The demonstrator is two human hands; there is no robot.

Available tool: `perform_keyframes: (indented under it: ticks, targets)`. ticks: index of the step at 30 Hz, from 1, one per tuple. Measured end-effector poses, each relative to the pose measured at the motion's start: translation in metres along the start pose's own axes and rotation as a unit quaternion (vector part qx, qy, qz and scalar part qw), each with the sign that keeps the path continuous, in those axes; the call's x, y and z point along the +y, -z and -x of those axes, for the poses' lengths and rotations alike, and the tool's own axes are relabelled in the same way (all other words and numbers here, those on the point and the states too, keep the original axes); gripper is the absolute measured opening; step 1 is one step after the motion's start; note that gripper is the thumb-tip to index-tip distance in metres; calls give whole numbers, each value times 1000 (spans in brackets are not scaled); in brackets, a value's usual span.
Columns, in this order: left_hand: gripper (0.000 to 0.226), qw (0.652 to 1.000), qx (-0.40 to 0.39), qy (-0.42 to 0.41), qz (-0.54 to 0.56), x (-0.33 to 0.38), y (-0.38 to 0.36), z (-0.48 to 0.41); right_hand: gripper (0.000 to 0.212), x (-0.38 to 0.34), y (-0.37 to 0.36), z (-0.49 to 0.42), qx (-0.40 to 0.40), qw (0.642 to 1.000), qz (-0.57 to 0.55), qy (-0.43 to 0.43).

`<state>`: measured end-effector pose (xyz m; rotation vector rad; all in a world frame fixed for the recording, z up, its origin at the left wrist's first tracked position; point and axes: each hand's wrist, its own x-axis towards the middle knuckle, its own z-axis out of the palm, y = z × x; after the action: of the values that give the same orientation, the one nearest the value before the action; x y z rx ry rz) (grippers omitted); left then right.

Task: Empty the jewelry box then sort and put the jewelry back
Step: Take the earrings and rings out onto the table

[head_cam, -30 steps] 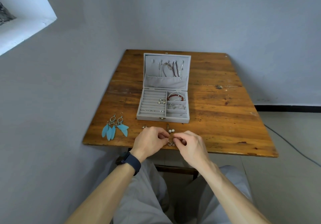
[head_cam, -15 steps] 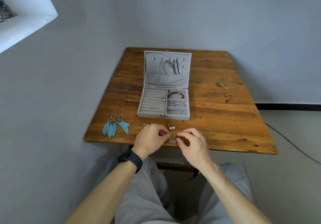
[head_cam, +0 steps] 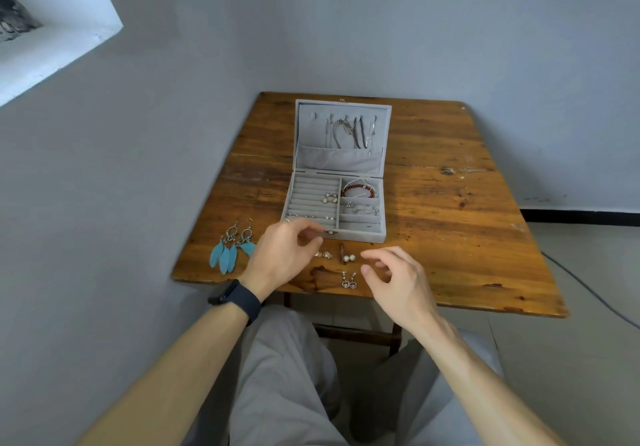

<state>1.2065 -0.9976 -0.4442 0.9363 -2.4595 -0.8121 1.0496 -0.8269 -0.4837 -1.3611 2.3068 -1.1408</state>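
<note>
A grey jewelry box [head_cam: 360, 235] stands open on the wooden table [head_cam: 450, 238], with necklaces [head_cam: 349, 132] hanging in its lid, a red bead bracelet [head_cam: 358, 190], a silver bracelet [head_cam: 360, 208] and small earrings [head_cam: 329, 197] in its tray. In front of the box lie pearl earrings [head_cam: 348, 258], small studs [head_cam: 323, 255], heart drop earrings [head_cam: 348, 281] and blue feather earrings [head_cam: 232, 246]. My left hand [head_cam: 282, 255] hovers by the box's front left corner, fingers loosely curled. My right hand [head_cam: 398, 281] hangs near the heart earrings, fingers relaxed, holding nothing.
The table sits in a corner between two grey walls. Its front edge runs just before my knees. A cable [head_cam: 588, 286] trails across the floor at the right. The right half of the tabletop is bare wood.
Both hands have let go of the heart drop earrings, which now lie on the table. The hands have parted, the left moving up toward the box.
</note>
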Motion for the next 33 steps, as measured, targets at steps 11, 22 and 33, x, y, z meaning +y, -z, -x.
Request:
perform_keyframes:
  ticks: [11, 22, 33]
  targets:
    - [26, 994, -17, 9, -105, -4, 14, -78, 23, -27, 5, -93, 11, 997, 26, 65]
    - [32, 991, -36, 8, -126, -15, -18, -123, 33, -25, -25, -172, -76, 969, 224, 71]
    - [25, 991, -13, 4, -131, -20, -24, -122, 30, -24, -32, -172, -73, 969, 228, 55]
